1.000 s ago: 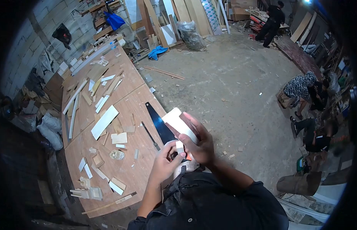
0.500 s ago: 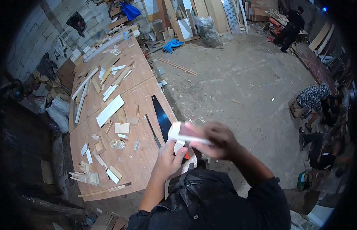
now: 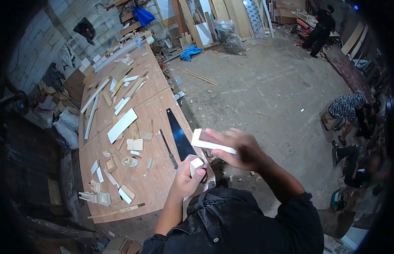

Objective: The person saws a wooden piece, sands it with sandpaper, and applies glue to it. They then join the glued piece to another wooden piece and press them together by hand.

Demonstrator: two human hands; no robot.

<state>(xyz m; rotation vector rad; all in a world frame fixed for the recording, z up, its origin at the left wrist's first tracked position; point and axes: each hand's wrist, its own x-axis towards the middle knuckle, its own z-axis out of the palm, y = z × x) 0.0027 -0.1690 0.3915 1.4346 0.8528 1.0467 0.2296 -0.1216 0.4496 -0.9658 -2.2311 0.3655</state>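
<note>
My left hand [image 3: 185,183], near the table's front right edge, is closed around a small white wooden block [image 3: 197,163] whose pale end faces up. Above and to the right, my right hand [image 3: 243,152] grips a flat sanding block [image 3: 209,144] with a reddish-brown face and white edges. The two blocks are apart. Just beyond my left hand lies a handsaw [image 3: 180,135] with a dark blade, its handle end hidden by the hand. Left of the saw is a long, thin dark tool [image 3: 167,146], perhaps a file.
Wood offcuts, including a white board [image 3: 122,125], and a clear round container [image 3: 129,161] lie on the plywood table [image 3: 156,186]. Chips litter the concrete floor [image 3: 260,97]. Other people, one in a patterned top [image 3: 347,105], are at the right. Boards lean at the back.
My right hand has moved the sanding block slightly up and to the right, off the small wooden block. The small block's end now shows fully in my left hand.
</note>
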